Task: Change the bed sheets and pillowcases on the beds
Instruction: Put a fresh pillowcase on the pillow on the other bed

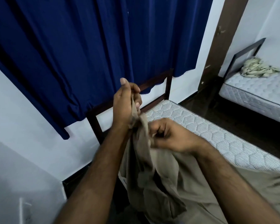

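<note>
- Sheet: tan-grey cloth, bunched; its top edge is drawn up between both hands, and the rest hangs down and spreads over the near end of the mattress toward the lower right.
- Left hand: raised above the head corner of the mattress, thumb up, fingers curled round the sheet's upper edge; the cloth runs down from this grip past the wrist.
- Right hand: lower and just right of the left, fingers curled tight, pinching a fold of the sheet at its left side; the cloth falls below and under the hand.
- Mattress: white, quilted in hexagons, bare along its far and right edges.
- Headboard: dark wooden frame at the mattress's head end, behind the left hand.
- Curtain: deep blue, pleated, hanging behind the headboard.
- Second bed: at the right edge of view, bare quilted mattress, well apart from the hands.
- Crumpled cloth: pale, patterned heap at the head end of the second bed.
</note>
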Motion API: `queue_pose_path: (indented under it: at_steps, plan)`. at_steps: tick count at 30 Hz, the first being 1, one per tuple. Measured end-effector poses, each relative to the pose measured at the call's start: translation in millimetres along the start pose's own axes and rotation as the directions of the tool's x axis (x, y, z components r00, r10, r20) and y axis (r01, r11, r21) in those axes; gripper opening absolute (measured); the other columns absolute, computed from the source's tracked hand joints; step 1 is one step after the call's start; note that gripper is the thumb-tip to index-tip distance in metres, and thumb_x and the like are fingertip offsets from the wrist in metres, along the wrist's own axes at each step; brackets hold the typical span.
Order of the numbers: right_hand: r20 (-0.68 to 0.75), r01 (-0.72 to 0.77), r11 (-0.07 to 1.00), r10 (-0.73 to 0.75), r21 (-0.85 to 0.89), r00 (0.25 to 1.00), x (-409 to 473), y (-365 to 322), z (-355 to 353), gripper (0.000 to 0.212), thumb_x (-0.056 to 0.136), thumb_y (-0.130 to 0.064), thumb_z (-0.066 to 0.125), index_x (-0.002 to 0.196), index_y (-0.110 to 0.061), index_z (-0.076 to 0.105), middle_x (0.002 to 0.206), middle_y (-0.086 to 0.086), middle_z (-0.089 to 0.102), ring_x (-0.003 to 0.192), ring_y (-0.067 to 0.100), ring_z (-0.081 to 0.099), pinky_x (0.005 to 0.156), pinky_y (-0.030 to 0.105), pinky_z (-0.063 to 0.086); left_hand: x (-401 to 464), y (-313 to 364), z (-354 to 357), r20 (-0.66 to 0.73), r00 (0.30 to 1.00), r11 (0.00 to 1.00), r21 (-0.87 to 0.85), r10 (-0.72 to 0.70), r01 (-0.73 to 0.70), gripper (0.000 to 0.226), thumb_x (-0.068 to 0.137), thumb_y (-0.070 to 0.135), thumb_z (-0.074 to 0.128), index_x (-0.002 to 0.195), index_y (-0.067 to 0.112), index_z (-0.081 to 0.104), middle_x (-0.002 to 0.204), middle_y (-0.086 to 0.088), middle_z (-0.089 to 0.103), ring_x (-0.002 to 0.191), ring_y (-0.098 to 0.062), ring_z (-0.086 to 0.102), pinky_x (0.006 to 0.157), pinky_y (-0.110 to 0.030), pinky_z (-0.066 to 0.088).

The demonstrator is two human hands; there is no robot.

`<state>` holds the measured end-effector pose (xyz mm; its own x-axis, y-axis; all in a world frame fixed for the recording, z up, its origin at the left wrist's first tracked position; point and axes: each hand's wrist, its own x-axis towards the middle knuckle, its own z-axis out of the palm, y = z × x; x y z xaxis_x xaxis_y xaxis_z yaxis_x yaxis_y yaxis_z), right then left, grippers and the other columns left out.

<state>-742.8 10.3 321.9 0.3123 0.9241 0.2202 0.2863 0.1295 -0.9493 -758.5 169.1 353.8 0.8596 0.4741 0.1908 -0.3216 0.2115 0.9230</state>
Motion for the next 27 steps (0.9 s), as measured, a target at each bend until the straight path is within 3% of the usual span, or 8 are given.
queue_pose_path:
  at_steps: [2, 4, 8, 11, 15, 19, 23, 27]
  plan:
    - [0.307, -0.067, 0.994, 0.092, -0.090, 0.947, -3.6, -12.8, 2.0, 0.007, 0.090, 0.005, 0.067, 0.096, 0.008, 0.070, 0.092, 0.020, 0.073, 0.080, 0.034, 0.071, 0.073, 0.044, 0.058, 10.4, 2.4, -3.2, 0.083, 0.995, 0.986, -0.154, -0.058, 0.070, 0.056, 0.107, 0.054, 0.023, 0.079, 0.013, 0.049, 0.043, 0.002, 0.032, 0.039, -0.010, 0.031, 0.037, -0.020, 0.021]
    - [0.349, -0.105, 0.988, 0.137, -0.109, 0.927, -5.8, -18.0, -4.2, 0.013, 0.089, 0.005, 0.069, 0.101, 0.002, 0.072, 0.094, 0.009, 0.074, 0.085, 0.017, 0.070, 0.079, 0.030, 0.056, 18.3, 3.9, -7.4, 0.199, 0.978, 0.958, -0.263, -0.063, 0.115, 0.061, 0.106, 0.056, 0.014, 0.081, 0.012, 0.047, 0.040, 0.003, 0.031, 0.037, -0.009, 0.033, 0.035, -0.019, 0.024]
    - [-0.099, -0.014, 0.985, -0.003, -0.174, 0.995, -6.8, -10.3, -33.0, 0.005, 0.093, -0.003, 0.067, 0.093, -0.008, 0.069, 0.091, 0.009, 0.069, 0.087, 0.017, 0.063, 0.082, 0.029, 0.049, 17.8, 6.5, -7.3, 0.366, 0.930, 0.935, -0.326, -0.011, 0.139, 0.072, 0.106, 0.053, 0.007, 0.070, 0.012, 0.052, 0.033, 0.005, 0.029, 0.030, -0.011, 0.032, 0.040, -0.027, 0.016]
    - [-0.522, 0.123, 0.992, -0.100, 0.010, 0.847, 5.1, 2.2, -35.3, 0.008, 0.098, -0.006, 0.060, 0.095, 0.001, 0.061, 0.095, 0.005, 0.062, 0.083, 0.011, 0.056, 0.077, 0.020, 0.047, 16.2, 4.7, -5.2, 0.527, 0.849, 0.902, -0.383, 0.038, 0.198, 0.075, 0.105, 0.053, 0.005, 0.067, 0.017, 0.059, 0.032, 0.006, 0.036, 0.030, -0.009, 0.034, 0.043, -0.030, 0.017]
    - [-0.465, 0.143, 0.989, -0.115, 0.026, 0.878, 22.7, 14.4, -19.9, 0.008, 0.093, -0.005, 0.063, 0.096, 0.003, 0.063, 0.099, 0.010, 0.063, 0.092, 0.015, 0.058, 0.088, 0.023, 0.049, 10.9, 6.8, 0.8, 0.652, 0.750, 0.826, -0.481, 0.113, 0.294, 0.068, 0.103, 0.054, 0.008, 0.074, 0.015, 0.056, 0.034, 0.005, 0.042, 0.035, -0.011, 0.041, 0.052, -0.030, 0.037]
    - [-0.400, 0.146, 0.988, -0.115, 0.047, 0.909, 16.1, 15.4, -15.1, 0.008, 0.091, 0.000, 0.065, 0.096, -0.002, 0.071, 0.095, -0.005, 0.074, 0.090, 0.008, 0.067, 0.084, 0.022, 0.051, 10.5, 18.5, -11.1, 0.580, 0.798, 0.819, -0.531, 0.164, 0.218, 0.070, 0.105, 0.051, 0.006, 0.072, 0.016, 0.057, 0.034, 0.006, 0.042, 0.038, -0.010, 0.042, 0.068, -0.031, 0.041]
    - [-0.362, 0.000, 0.979, -0.075, -0.202, 0.929, 18.6, 25.7, -11.7, 0.014, 0.090, -0.008, 0.073, 0.101, -0.002, 0.078, 0.104, 0.005, 0.077, 0.097, 0.022, 0.073, 0.086, 0.042, 0.058, 5.4, 24.7, -18.5, 0.454, 0.876, 0.837, -0.533, 0.160, 0.123, 0.068, 0.105, 0.054, 0.012, 0.066, 0.018, 0.055, 0.033, 0.007, 0.040, 0.046, -0.010, 0.045, 0.086, -0.030, 0.043]
    - [-0.607, -0.067, 0.984, -0.048, -0.165, 0.793, 26.1, 33.5, -11.0, 0.010, 0.090, -0.010, 0.073, 0.098, -0.011, 0.080, 0.094, -0.003, 0.078, 0.086, 0.008, 0.072, 0.080, 0.030, 0.056, -0.2, 27.6, -17.5, 0.232, 0.959, 0.965, -0.241, 0.161, -0.104, 0.043, 0.080, 0.054, 0.069, 0.061, 0.017, 0.058, 0.043, 0.001, 0.050, 0.057, -0.012, 0.056, 0.078, -0.027, 0.052]
